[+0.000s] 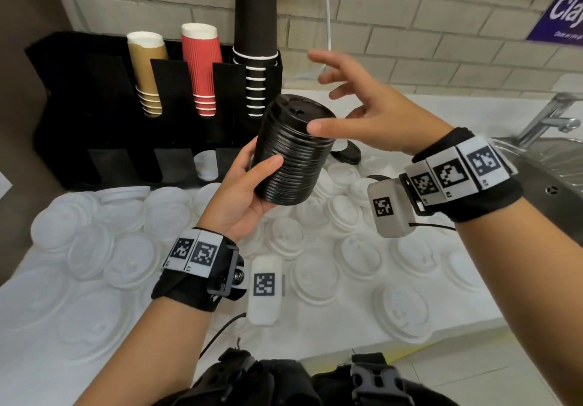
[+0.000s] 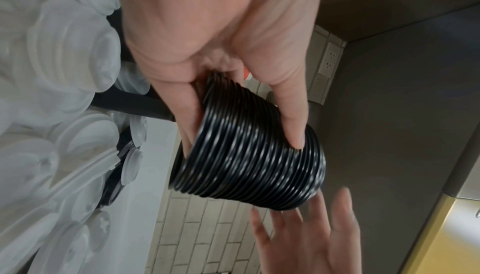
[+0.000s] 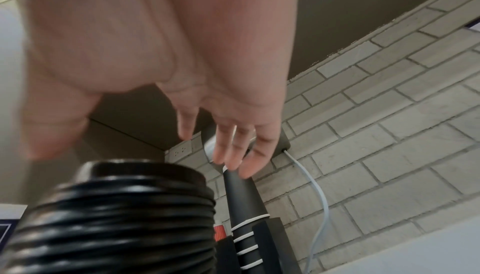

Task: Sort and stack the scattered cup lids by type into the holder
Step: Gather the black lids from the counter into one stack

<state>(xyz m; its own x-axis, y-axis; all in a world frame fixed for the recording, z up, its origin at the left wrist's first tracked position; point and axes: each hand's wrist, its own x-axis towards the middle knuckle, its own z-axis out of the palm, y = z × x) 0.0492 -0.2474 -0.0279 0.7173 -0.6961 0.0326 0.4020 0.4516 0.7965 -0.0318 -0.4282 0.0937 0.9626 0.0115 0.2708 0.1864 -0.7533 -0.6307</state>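
Note:
My left hand (image 1: 252,181) grips a tall stack of black lids (image 1: 293,150), tilted, in mid-air in front of the black holder (image 1: 94,115). In the left wrist view thumb and fingers wrap round the black lid stack (image 2: 249,155). My right hand (image 1: 350,102) hovers open over the stack's top, fingers spread, thumb near its upper rim; whether it touches is unclear. In the right wrist view the stack (image 3: 111,216) sits just below the spread right hand (image 3: 207,134). Several white lids (image 1: 284,238) lie scattered over the white counter. A few white lids (image 1: 206,165) stand in one lower holder slot.
The holder's upper slots carry tan cups (image 1: 148,74), red cups (image 1: 203,71) and a tall column of black cups (image 1: 256,36). A few more black lids (image 1: 347,153) lie behind the stack. A steel sink with a tap (image 1: 549,118) lies to the right. A brick wall stands behind.

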